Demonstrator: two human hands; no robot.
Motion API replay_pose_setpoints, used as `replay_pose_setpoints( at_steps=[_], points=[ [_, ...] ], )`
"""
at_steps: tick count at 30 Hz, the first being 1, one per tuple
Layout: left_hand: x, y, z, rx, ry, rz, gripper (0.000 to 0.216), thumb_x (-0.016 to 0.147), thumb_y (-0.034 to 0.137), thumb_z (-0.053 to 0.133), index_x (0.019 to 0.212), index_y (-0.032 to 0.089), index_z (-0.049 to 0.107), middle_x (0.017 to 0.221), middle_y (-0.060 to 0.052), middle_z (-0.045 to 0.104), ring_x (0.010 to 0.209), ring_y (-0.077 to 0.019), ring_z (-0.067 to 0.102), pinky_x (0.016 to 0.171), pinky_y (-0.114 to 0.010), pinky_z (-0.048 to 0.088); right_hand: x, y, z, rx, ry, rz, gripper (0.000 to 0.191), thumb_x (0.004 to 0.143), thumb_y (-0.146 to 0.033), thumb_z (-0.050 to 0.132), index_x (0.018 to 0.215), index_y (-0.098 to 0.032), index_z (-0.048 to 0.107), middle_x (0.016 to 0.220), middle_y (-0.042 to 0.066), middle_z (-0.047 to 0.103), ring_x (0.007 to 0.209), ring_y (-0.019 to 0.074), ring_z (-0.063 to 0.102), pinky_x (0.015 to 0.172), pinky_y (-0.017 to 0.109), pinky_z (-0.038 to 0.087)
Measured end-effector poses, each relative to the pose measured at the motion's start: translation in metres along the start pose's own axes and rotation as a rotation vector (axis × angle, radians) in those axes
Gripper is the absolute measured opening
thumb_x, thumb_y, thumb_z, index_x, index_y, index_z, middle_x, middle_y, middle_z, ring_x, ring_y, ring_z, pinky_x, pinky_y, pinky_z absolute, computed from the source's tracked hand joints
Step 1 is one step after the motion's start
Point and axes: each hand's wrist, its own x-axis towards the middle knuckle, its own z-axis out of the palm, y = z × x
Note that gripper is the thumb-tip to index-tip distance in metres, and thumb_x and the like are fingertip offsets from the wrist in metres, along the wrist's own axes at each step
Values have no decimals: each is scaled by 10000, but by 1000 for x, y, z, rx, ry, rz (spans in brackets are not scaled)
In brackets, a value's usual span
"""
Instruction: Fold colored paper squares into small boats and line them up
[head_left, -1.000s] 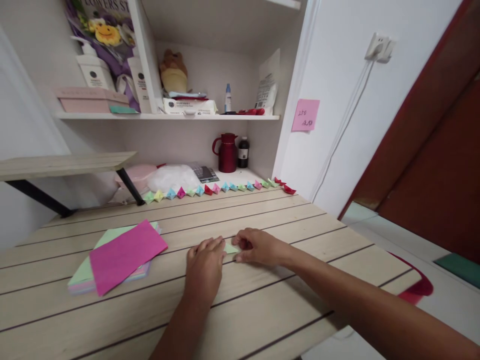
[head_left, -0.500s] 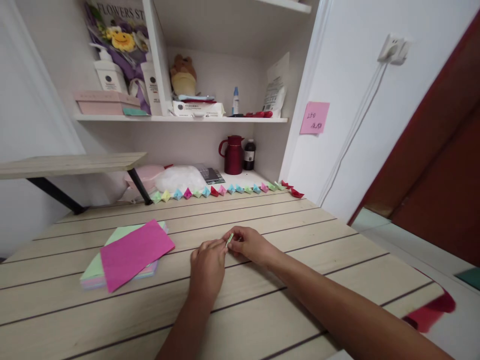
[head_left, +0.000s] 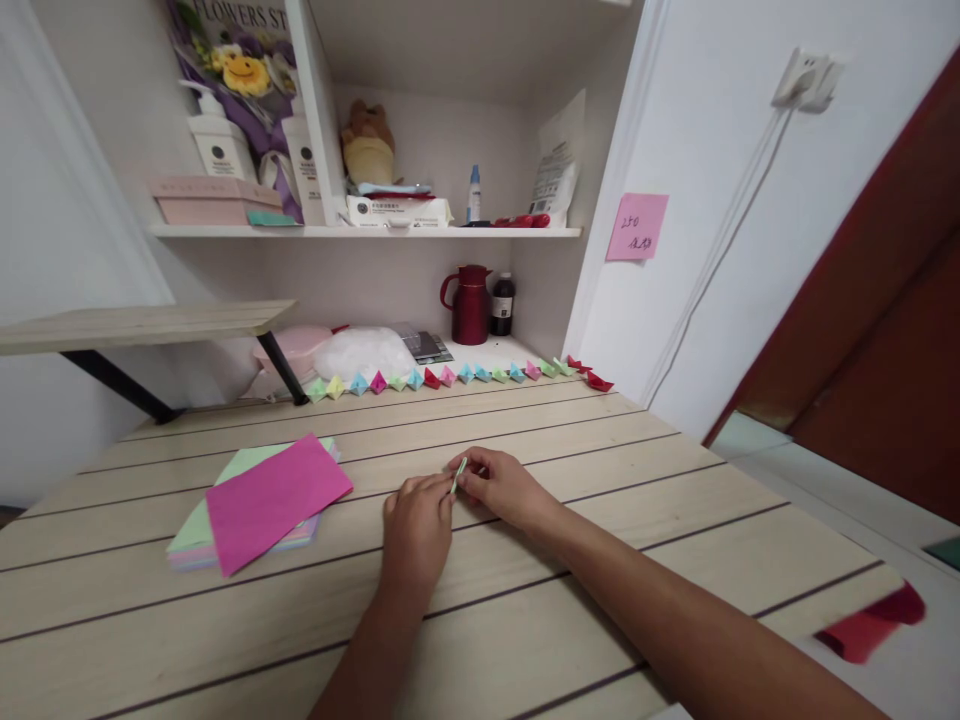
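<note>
A small folded piece of light green paper (head_left: 460,474) is pinched between my two hands, low over the middle of the table (head_left: 525,620). My left hand (head_left: 418,528) is closed on its left side, palm down, with the fingertips partly hidden. My right hand (head_left: 499,485) grips the other side between thumb and fingers. Most of the paper is covered by the fingers; a thin edge shows. To the left lies a stack of pastel paper sheets (head_left: 184,545), topped by a magenta sheet (head_left: 277,505) set askew.
A row of small folded paper boats (head_left: 431,378) in several colours lines the table's back edge. Behind them stand a dark red jug (head_left: 470,305) and a dark bottle (head_left: 502,305). A raised wooden shelf (head_left: 150,325) on black legs occupies the back left.
The camera view has shifted slightly. Both hands keep hold of the green paper in nearly the same place; the sheets and boats stay put.
</note>
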Motion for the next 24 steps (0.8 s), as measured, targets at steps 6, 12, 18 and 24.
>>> replay_pose_setpoints(
  at_steps=[6, 12, 18, 24],
  points=[
    [-2, 1, -1, 11, 1, 0, 380, 858, 104, 512, 1109, 320, 698, 1188, -13, 706, 1138, -221, 585, 941, -385, 402, 0, -2, 1, 36, 11, 28, 227, 747, -213, 581, 948, -166, 675, 645, -24, 593, 527, 97, 500, 520, 209, 390],
    [-3, 5, -2, 25, 6, 0, 375, 862, 111, 517, 1118, 327, 687, 1196, -2, 701, 1142, -215, 578, 933, -383, 388, 0, -6, 0, -30, 37, 82, 221, 732, -176, 558, 909, -172, 689, 597, -29, 589, 502, 100, 503, 480, 195, 364],
    [-4, 5, -3, 21, 10, -9, 341, 861, 141, 544, 1098, 339, 691, 1180, 5, 707, 1126, -212, 578, 921, -380, 380, 2, 1, 1, -147, 66, 99, 290, 698, -107, 513, 903, -180, 705, 613, -13, 633, 516, 111, 524, 507, 201, 389],
    [-3, 1, 1, -81, 41, -36, 314, 819, 120, 574, 1031, 304, 713, 1150, -6, 718, 1116, -226, 586, 942, -394, 388, 1, -5, 8, -431, 176, -30, 196, 713, -153, 553, 812, -231, 703, 851, 7, 698, 758, 151, 594, 673, 233, 421]
  ],
)
